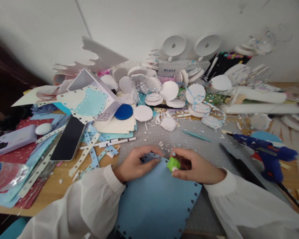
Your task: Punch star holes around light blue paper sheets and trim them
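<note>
A blue paper sheet [154, 202] with small flower-shaped holes along its edges lies over the grey cutting mat [201, 149]. Its top corner is held by my left hand [139, 162], thumb above the paper and fingers around its edge. In my right hand [193, 166] is a small green punch [173, 163], gripped between thumb and fingers at the sheet's upper right edge. Part of the punch is hidden by the fingers.
A blue glue gun [266, 149] and a black long-handled tool [239, 164] lie at the right. White paper discs [169, 90] crowd the back. A dark phone [68, 139], paper strips and coloured sheets cover the left side. A teal tweezer-like tool [195, 135] lies beyond my hands.
</note>
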Tool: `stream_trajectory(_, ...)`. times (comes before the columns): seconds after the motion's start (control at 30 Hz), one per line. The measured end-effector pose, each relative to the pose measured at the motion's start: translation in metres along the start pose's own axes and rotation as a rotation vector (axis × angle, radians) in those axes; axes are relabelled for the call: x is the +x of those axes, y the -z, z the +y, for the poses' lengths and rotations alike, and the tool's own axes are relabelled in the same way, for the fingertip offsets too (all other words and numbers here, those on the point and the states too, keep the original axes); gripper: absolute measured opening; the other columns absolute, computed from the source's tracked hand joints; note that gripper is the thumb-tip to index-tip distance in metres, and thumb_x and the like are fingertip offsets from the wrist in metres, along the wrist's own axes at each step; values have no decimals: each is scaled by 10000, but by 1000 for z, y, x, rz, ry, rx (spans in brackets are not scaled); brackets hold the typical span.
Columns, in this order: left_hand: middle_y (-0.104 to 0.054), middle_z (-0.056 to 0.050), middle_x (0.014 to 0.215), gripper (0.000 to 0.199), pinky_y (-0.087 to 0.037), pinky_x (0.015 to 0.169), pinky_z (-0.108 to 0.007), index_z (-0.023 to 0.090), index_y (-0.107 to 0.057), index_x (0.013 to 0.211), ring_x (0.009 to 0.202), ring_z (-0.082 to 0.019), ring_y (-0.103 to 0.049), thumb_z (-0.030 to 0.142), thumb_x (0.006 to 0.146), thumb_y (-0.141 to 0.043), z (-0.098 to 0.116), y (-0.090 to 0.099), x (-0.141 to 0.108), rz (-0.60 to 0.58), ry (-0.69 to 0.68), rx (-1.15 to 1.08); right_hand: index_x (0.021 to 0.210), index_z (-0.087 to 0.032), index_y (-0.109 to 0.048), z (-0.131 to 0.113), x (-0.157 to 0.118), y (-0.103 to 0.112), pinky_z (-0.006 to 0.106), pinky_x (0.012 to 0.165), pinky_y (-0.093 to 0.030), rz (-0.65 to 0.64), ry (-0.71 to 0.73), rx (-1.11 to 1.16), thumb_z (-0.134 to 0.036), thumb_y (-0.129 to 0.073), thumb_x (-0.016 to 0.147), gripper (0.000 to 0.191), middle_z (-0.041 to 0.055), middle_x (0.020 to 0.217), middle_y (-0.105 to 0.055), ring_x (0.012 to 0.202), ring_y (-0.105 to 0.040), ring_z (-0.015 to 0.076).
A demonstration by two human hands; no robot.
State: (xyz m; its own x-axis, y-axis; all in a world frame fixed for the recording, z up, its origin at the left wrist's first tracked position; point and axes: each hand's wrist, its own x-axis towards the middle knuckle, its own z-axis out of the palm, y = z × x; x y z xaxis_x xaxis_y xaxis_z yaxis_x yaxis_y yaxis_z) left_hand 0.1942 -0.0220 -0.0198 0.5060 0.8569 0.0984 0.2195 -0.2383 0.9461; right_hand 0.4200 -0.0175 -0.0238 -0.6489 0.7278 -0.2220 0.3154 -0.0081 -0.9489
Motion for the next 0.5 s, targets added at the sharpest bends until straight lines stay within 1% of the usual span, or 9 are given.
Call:
stream_trajectory(0.1,-708,-80,934,160,-487,812,-241,126,-669,954,866,-166,-651,159,844,-558,2,-1,-3,-16,-74,45,769,-205,-454,1,0,0,213,467,-254,8,23,-85,-403,-708,706,328,-64,614,-363,542,-325,95)
stream_trajectory(0.2,-719,-82,930,156,-501,814,-239,131,-677,943,864,-167,-664,146,836,-565,2,-1,-4,-17,-111,28,703,-206,-444,0,0,0,219,462,-245,8,88,-228,-414,-706,694,335,-63,587,-368,525,-338,96)
stream_trajectory(0.3,-711,-94,970,198,-512,826,-253,129,-663,998,889,-178,-666,163,808,-618,1,0,-4,-7,-116,-30,606,-204,-407,-2,1,-1,231,480,-231,-8,159,-406,-474,-662,715,388,-61,543,-354,508,-341,96)
stream_trajectory(0.4,-698,-98,1013,323,-518,834,-274,136,-640,1058,920,-196,-661,203,748,-699,-1,0,-2,-61,-109,-74,563,-201,-387,-3,1,-4,236,497,-230,-14,199,-516,-527,-630,712,433,-64,510,-336,486,-345,92)
stream_trajectory(0.43,-698,-95,1014,333,-515,844,-279,139,-642,1054,931,-200,-658,209,736,-710,-2,0,-2,-82,-101,-72,556,-201,-384,-3,1,-5,237,499,-229,-15,207,-540,-527,-627,706,433,-65,504,-333,480,-348,91)
stream_trajectory(0.5,-704,-85,992,291,-508,856,-275,141,-656,1019,932,-195,-657,205,740,-703,-2,-1,-1,-110,-82,-54,543,-202,-377,-2,1,-7,237,497,-225,-14,208,-579,-504,-623,699,419,-64,492,-337,471,-353,91)
